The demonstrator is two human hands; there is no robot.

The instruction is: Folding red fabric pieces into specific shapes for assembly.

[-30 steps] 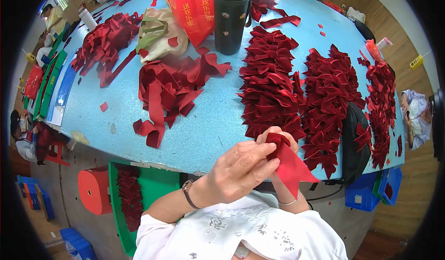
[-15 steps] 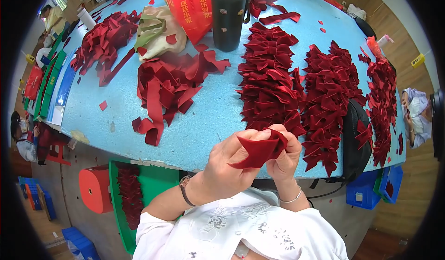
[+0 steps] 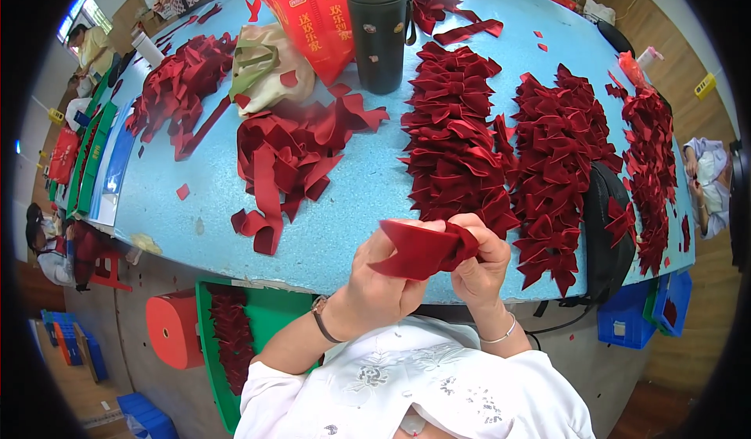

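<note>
Both hands are raised together at the near edge of the blue table (image 3: 344, 228), forearms coming up from the white embroidered blouse (image 3: 422, 392). The left hand (image 3: 379, 286) cups a dark red velvet strip (image 3: 418, 250) from below, thumb pressed over its folded edge; the right hand (image 3: 479, 263) pinches the strip's right end, fingers curled tight on the cloth. The strip looks soft and matte, bent into a flat loop between the two grips. Beyond it, on the table, lie rows of folded red bows (image 3: 461, 146), and to the left a loose heap of red ribbon strips (image 3: 293, 157), with a dark cylindrical flask (image 3: 379, 28) standing far behind.
</note>
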